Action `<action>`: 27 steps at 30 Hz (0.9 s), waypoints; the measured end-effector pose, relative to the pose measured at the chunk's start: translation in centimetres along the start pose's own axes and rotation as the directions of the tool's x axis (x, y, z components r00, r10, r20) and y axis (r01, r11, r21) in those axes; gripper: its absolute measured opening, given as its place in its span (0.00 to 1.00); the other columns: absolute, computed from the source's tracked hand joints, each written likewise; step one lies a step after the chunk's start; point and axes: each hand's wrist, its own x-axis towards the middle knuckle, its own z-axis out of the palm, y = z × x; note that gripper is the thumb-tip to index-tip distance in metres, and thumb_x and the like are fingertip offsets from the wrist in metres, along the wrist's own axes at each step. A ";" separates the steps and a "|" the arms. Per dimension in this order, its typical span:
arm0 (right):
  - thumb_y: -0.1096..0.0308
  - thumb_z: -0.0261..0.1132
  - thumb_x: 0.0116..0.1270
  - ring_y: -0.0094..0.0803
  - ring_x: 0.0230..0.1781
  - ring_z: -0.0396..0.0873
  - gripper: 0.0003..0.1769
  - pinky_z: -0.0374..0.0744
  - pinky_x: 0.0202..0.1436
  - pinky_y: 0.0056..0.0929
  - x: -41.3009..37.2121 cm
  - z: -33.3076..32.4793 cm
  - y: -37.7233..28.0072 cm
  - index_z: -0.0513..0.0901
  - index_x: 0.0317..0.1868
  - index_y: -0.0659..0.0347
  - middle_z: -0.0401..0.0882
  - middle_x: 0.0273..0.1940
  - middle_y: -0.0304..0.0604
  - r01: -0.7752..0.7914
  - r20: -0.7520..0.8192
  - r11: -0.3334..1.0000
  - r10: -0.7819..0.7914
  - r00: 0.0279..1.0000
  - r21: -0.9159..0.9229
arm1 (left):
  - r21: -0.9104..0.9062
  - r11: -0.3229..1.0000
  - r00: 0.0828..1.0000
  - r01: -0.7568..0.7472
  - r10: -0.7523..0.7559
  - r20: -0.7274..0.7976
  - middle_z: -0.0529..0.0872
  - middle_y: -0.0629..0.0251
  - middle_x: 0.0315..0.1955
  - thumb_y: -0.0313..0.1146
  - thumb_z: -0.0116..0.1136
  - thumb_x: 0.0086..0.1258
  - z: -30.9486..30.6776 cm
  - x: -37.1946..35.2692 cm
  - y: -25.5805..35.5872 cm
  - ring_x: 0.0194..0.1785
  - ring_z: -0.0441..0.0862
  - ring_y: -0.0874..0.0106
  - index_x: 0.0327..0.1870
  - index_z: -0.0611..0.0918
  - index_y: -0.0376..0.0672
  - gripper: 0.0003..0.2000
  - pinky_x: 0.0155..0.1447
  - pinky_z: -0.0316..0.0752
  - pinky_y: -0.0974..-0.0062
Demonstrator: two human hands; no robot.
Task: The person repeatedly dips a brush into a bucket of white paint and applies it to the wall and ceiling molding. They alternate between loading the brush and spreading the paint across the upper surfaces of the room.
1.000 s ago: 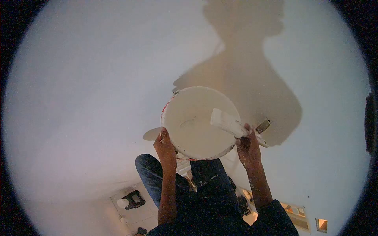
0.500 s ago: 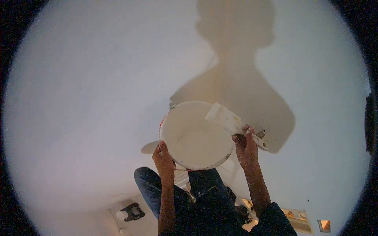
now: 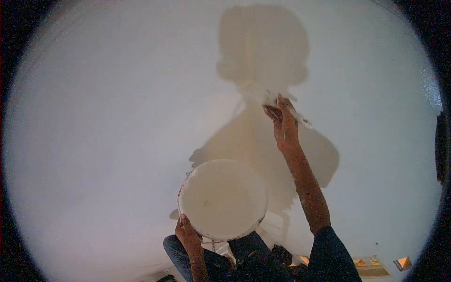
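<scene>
My left hand [image 3: 189,237] is closed on the left side of the rim of a round bucket [image 3: 260,224], which sits in front of my legs. Pale, creamy paint [image 3: 224,197] lies inside it, and red smears mark the left of the rim. My right hand [image 3: 283,123] is up beyond the bucket, closed around a wide, paint-smeared paintbrush [image 3: 268,97]. The brush head points left and overlaps the pale wall [image 3: 117,117]; its handle sticks out to the right of the fingers. Motion blurs the bristles a little.
A shadow [image 3: 263,42] of a head and shoulders falls on the wall. My bent knee [image 3: 174,246] is below the bucket. Low on the right are a lit, tan framed shape [image 3: 371,269] and a small square opening [image 3: 402,263]. Something dark [image 3: 440,148] stands at the right edge.
My right hand has carried the paintbrush from over the bucket's rim up and away to the wall. The bucket and left hand now appear lower in view.
</scene>
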 end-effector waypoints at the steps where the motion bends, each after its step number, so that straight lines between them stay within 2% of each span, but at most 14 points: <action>1: 0.62 0.59 0.67 0.33 0.43 0.78 0.12 0.78 0.50 0.33 1.9 0.6 -0.4 0.72 0.45 0.60 0.76 0.39 0.42 0.041 0.016 0.999 -0.041 0.999 0.007 | 0.009 1.000 0.999 -0.023 0.022 0.050 0.80 0.67 0.21 0.44 0.47 0.72 0.0 -0.3 0.5 0.13 0.67 0.84 0.42 0.77 0.32 0.19 0.14 0.59 0.83; 2: 0.62 0.59 0.67 0.33 0.42 0.78 0.12 0.78 0.50 0.32 3.7 0.4 -1.2 0.72 0.44 0.60 0.76 0.39 0.42 0.081 0.023 0.997 -0.082 0.996 0.013 | 0.029 1.000 0.999 -0.002 0.001 0.033 0.82 0.64 0.24 0.44 0.46 0.72 0.7 -0.8 0.6 0.18 0.73 0.81 0.44 0.76 0.31 0.20 0.18 0.65 0.84; 6: 0.62 0.59 0.67 0.34 0.42 0.78 0.11 0.79 0.50 0.30 10.3 3.3 -4.5 0.72 0.42 0.60 0.76 0.39 0.43 0.179 0.081 0.982 -0.184 0.980 0.066 | -0.034 0.999 0.999 -0.032 0.034 0.035 0.83 0.61 0.27 0.44 0.46 0.72 1.3 -1.1 0.2 0.20 0.76 0.80 0.45 0.75 0.30 0.20 0.20 0.68 0.84; 8: 0.62 0.60 0.66 0.34 0.41 0.78 0.10 0.80 0.48 0.29 13.3 4.8 -5.9 0.73 0.39 0.61 0.76 0.39 0.44 0.303 0.131 0.949 -0.312 0.941 0.087 | -0.037 0.999 0.998 -0.036 0.038 0.053 0.83 0.60 0.28 0.44 0.47 0.72 1.4 -1.1 0.1 0.23 0.77 0.78 0.45 0.75 0.30 0.21 0.23 0.70 0.81; 9: 0.62 0.60 0.66 0.34 0.41 0.78 0.10 0.80 0.48 0.29 14.5 5.5 -6.5 0.73 0.39 0.61 0.76 0.39 0.44 0.309 0.130 0.947 -0.319 0.939 0.094 | -0.038 0.998 0.997 -0.045 0.047 0.055 0.83 0.60 0.28 0.44 0.47 0.72 1.2 -1.1 -0.1 0.23 0.77 0.78 0.45 0.75 0.30 0.21 0.23 0.70 0.81; 11: 0.62 0.61 0.66 0.33 0.39 0.78 0.11 0.80 0.46 0.29 16.4 7.1 -7.5 0.73 0.39 0.61 0.76 0.38 0.44 0.382 0.144 0.911 -0.403 0.904 0.154 | 0.033 0.999 0.998 -0.041 0.039 0.039 0.83 0.58 0.30 0.45 0.47 0.72 1.1 -1.1 -0.4 0.27 0.79 0.75 0.45 0.75 0.29 0.21 0.29 0.73 0.79; 12: 0.62 0.61 0.66 0.33 0.39 0.78 0.11 0.80 0.46 0.29 17.3 7.6 -8.0 0.73 0.39 0.61 0.76 0.38 0.44 0.387 0.143 0.908 -0.409 0.901 0.159 | 0.033 0.998 0.998 -0.048 0.047 0.041 0.83 0.58 0.30 0.45 0.47 0.72 1.5 -1.5 -0.2 0.27 0.79 0.75 0.45 0.75 0.29 0.21 0.29 0.73 0.79; 14: 0.63 0.62 0.64 0.32 0.38 0.79 0.10 0.80 0.44 0.30 18.7 8.6 -8.2 0.74 0.38 0.61 0.76 0.38 0.43 0.393 0.091 0.907 -0.409 0.908 0.154 | 0.052 0.999 0.996 0.012 -0.007 -0.086 0.83 0.57 0.32 0.45 0.48 0.71 1.9 -1.6 -0.1 0.31 0.80 0.72 0.45 0.75 0.29 0.22 0.34 0.75 0.76; 18: 0.64 0.64 0.63 0.31 0.37 0.79 0.09 0.81 0.45 0.31 20.1 7.8 -6.8 0.75 0.36 0.59 0.77 0.37 0.42 0.324 0.036 0.938 -0.330 0.943 0.121 | 0.059 0.998 0.999 -0.011 0.008 0.048 0.83 0.56 0.34 0.46 0.48 0.71 1.1 -0.6 -0.4 0.33 0.80 0.71 0.45 0.75 0.28 0.22 0.36 0.75 0.76; 20: 0.65 0.65 0.61 0.29 0.36 0.79 0.07 0.81 0.44 0.31 20.0 5.2 -5.0 0.76 0.34 0.58 0.77 0.35 0.39 0.311 0.074 0.950 -0.311 0.948 0.011 | 0.100 0.994 0.999 -0.039 0.037 0.021 0.83 0.54 0.34 0.46 0.48 0.71 1.4 -1.2 -0.1 0.35 0.81 0.69 0.45 0.75 0.28 0.23 0.38 0.76 0.75; 24: 0.65 0.66 0.59 0.28 0.32 0.78 0.07 0.81 0.40 0.31 17.7 1.6 -3.1 0.77 0.30 0.57 0.77 0.32 0.37 0.303 0.044 0.952 -0.302 0.952 -0.030 | 0.078 0.997 0.997 -0.030 0.035 -0.065 0.82 0.53 0.35 0.46 0.47 0.71 1.7 -1.4 -0.5 0.36 0.80 0.69 0.45 0.75 0.28 0.23 0.39 0.75 0.75; 26: 0.65 0.66 0.58 0.28 0.28 0.78 0.07 0.81 0.37 0.31 17.2 1.1 -3.8 0.78 0.29 0.57 0.77 0.29 0.37 0.148 -0.077 0.966 -0.167 0.983 -0.210 | 0.118 0.990 0.996 0.076 -0.070 -0.060 0.83 0.53 0.35 0.46 0.47 0.71 1.2 -1.2 0.5 0.36 0.80 0.68 0.45 0.75 0.27 0.23 0.39 0.75 0.74; 27: 0.65 0.66 0.58 0.28 0.28 0.78 0.07 0.81 0.37 0.31 17.3 1.0 -4.2 0.78 0.29 0.57 0.77 0.29 0.37 0.147 -0.081 0.966 -0.167 0.983 -0.214 | 0.120 0.990 0.996 0.080 -0.074 -0.057 0.83 0.53 0.35 0.46 0.47 0.71 1.2 -1.2 0.4 0.36 0.80 0.68 0.45 0.75 0.27 0.23 0.39 0.75 0.74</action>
